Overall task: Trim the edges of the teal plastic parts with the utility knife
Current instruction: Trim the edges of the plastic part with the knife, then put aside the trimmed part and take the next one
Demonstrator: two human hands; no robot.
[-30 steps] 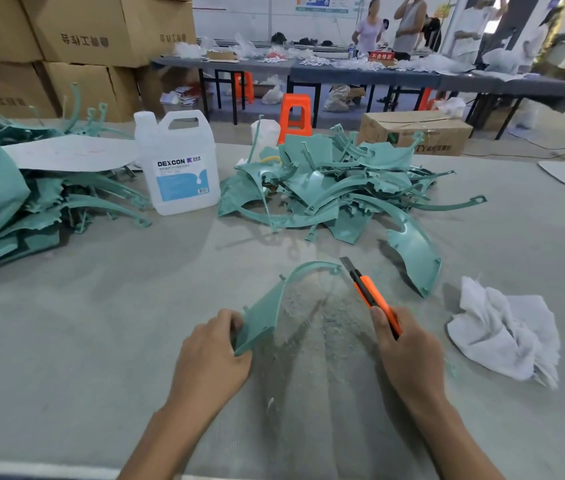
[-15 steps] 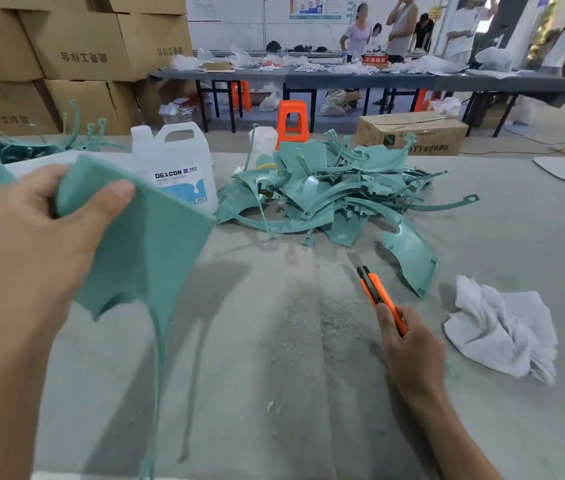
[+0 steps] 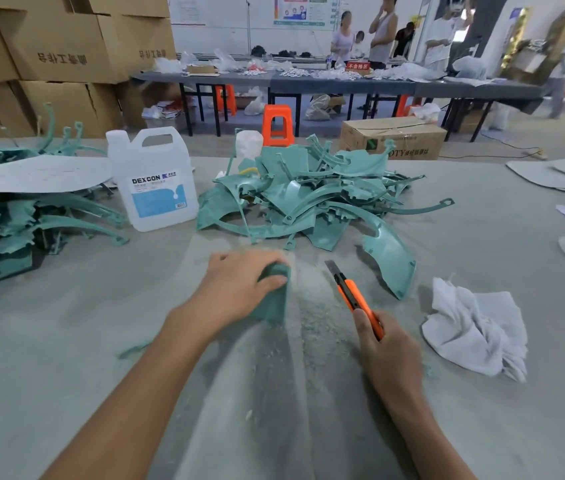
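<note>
Knife (image 3: 353, 296) is gripped in my right hand (image 3: 390, 355); my left hand (image 3: 236, 289) clutches a teal part (image 3: 274, 306) on the table (image 3: 66, 341).

Heap of teal parts (image 3: 312, 199) and jug (image 3: 153, 181) block the far side.

Your grey table (image 3: 66, 341) carries a heap of teal plastic parts (image 3: 308, 199) at far centre, a second stack (image 3: 14, 230) at far left and a white DEXCON jug (image 3: 156, 188) between them. A curved teal part (image 3: 395, 258) lies just beside the heap, a crumpled white rag (image 3: 475, 327) at right, and pale shavings (image 3: 315, 317) dust the near middle.
</note>
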